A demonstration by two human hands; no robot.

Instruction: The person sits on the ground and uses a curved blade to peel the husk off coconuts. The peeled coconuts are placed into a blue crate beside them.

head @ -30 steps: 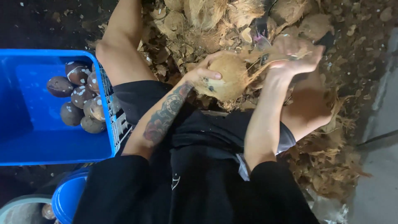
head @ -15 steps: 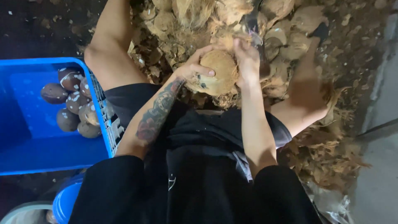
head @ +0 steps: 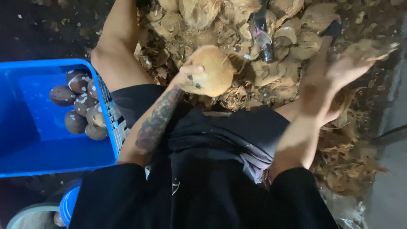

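Note:
My left hand [head: 190, 74] grips a round, pale brown husked coconut [head: 213, 72] above my lap, the tattooed forearm running down from it. My right hand [head: 344, 70] is blurred at the right, swung away from the coconut, with a strip of fibrous husk [head: 369, 48] at its fingers. A metal husking spike [head: 262, 36] stands upright in the husk pile beyond the coconut. I sit with knees apart, in black shorts and a black shirt.
A blue plastic crate [head: 29, 144] on the left holds several dark peeled coconuts [head: 78, 106]. Heaps of brown husk [head: 292, 38] cover the ground ahead and to the right. A blue bucket rim [head: 68, 205] and a grey one show at bottom left.
Both hands were on the coconut against the spike. Now my right hand has pulled away to the right with a piece of husk, and the left alone holds the coconut.

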